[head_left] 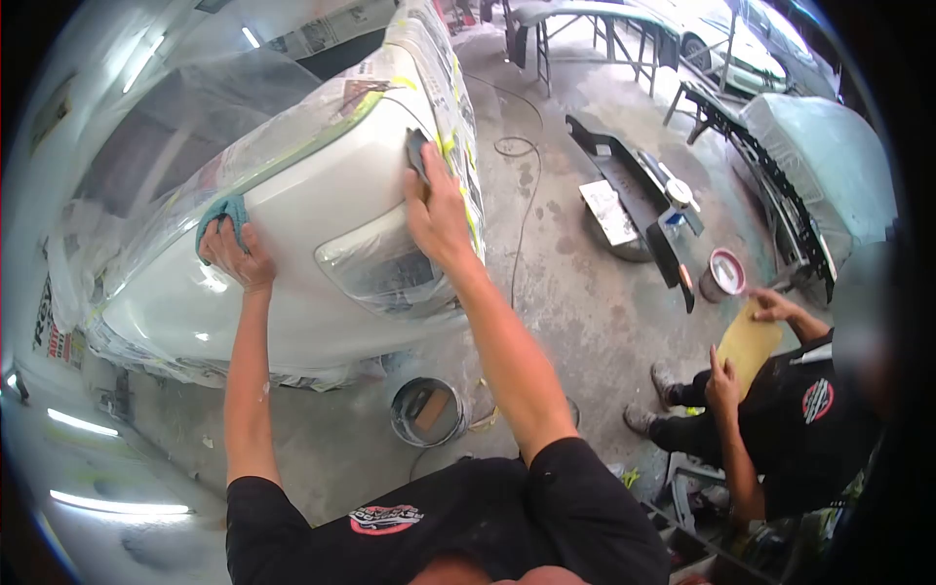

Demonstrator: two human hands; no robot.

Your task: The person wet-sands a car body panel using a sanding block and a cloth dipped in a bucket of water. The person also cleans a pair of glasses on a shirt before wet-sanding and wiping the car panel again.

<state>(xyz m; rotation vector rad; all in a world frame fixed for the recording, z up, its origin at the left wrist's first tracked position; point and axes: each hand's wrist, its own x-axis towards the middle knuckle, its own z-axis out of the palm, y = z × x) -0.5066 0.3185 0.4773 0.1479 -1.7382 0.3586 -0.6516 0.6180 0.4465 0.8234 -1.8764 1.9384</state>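
Note:
A white car panel (292,219) spreads out in front of me, edged with masking film, newspaper and yellow-green tape. My left hand (234,255) presses a teal cloth (224,213) against its upper left part, fingers closed over the fabric. On the right edge of the panel, my right hand (436,210) grips a dark sanding pad (417,154), whose underside is hidden. Below that hand, clear film covers a lamp opening (380,263) in the panel.
A bucket (429,411) with a brown-faced block in it stands below the panel. To the right, a co-worker holds a yellow sheet (749,349) near a reddish tub (723,275). A long black bumper part (634,200) lies beyond, and a cable (534,185) crosses the floor.

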